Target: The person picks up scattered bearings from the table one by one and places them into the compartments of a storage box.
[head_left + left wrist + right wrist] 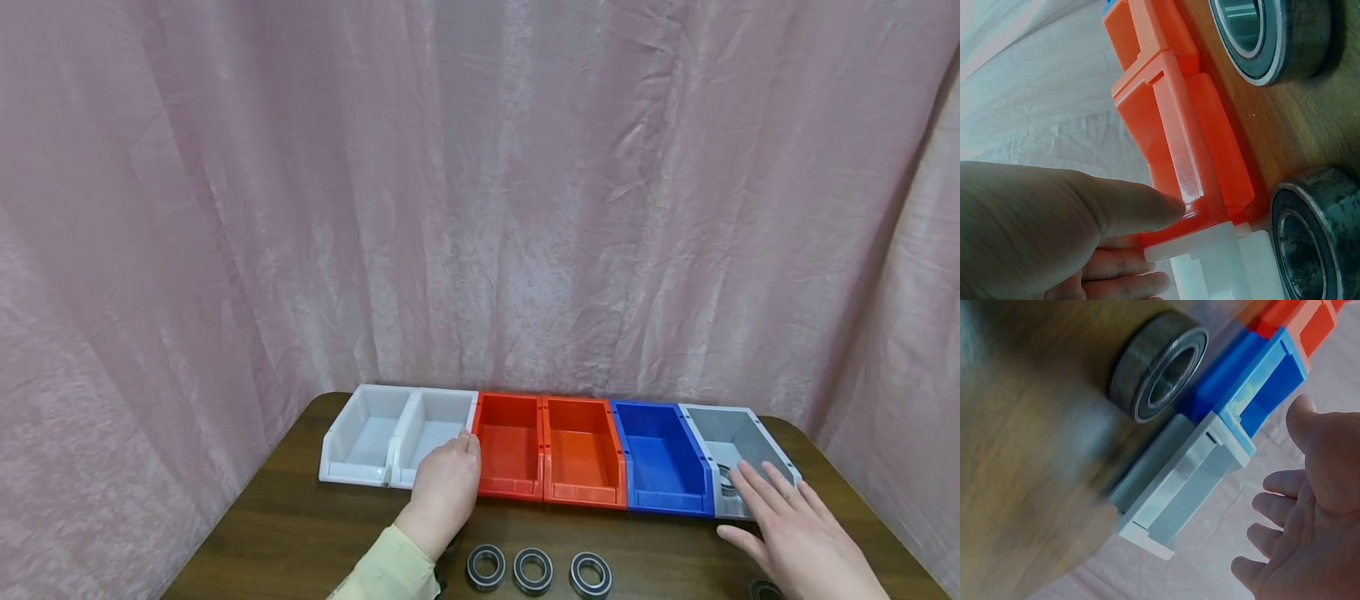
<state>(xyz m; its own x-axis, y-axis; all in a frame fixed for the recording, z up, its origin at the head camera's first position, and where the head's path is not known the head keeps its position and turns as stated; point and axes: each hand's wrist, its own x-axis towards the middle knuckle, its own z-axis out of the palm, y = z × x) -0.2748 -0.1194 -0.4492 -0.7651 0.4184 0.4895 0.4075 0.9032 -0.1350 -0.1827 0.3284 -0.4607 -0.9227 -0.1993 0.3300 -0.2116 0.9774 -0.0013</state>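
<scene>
A: so what are the hands doing over there?

B: right hand (795, 533) is hovering at the front of the grey bin (723, 417), its fingers spreading, so that grip is sitting wide and holding nothing; a bearing (723, 483) is lying inside the bin, right by the fingertips

A: and the left one?

B: left hand (446, 487) is reaching over where the inner white bin (447, 406) is meeting the red bin (510, 487); its thumb is sticking out straight and that grip is looking loose, nothing showing in it; can't tell if it's touching a rim

A: other bearings?

B: three more bearings (533, 587) are lying on the bench (262, 533)
</scene>
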